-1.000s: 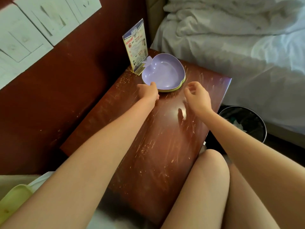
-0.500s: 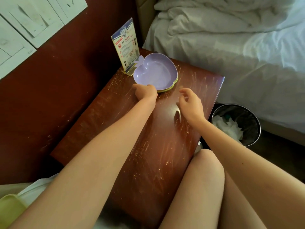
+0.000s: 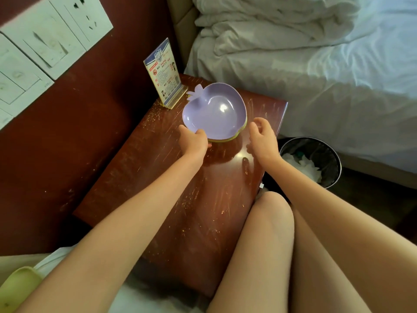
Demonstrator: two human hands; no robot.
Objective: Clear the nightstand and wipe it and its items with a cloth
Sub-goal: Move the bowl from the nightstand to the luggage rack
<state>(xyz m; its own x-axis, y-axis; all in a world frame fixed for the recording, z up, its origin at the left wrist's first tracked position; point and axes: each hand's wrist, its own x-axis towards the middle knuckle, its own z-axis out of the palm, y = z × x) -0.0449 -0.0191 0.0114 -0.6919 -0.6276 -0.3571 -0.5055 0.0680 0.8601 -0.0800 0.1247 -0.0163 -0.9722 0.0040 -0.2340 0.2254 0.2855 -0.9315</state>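
Observation:
A purple apple-shaped dish (image 3: pixel 215 111) lies stacked on a yellow-green one (image 3: pixel 239 131) at the far end of the scratched red-brown nightstand (image 3: pixel 180 195). My left hand (image 3: pixel 194 141) grips the near rim of the purple dish, thumb on top. Just right of the dishes, my right hand (image 3: pixel 262 136) hovers with loosely curled fingers and holds nothing. A printed card in a clear stand (image 3: pixel 164 73) stands upright behind the dishes, by the wall. No cloth is in view.
A bed with rumpled white bedding (image 3: pixel 316 64) lies to the right. A black bin (image 3: pixel 313 161) with white litter stands on the floor beside the nightstand. White wall switches (image 3: pixel 45 41) are on the left. A yellow-green object (image 3: pixel 15 288) is at the bottom left.
My right hand has risen and moved forward toward the right side of the dishes. My left hand stays at the near rim of the purple dish.

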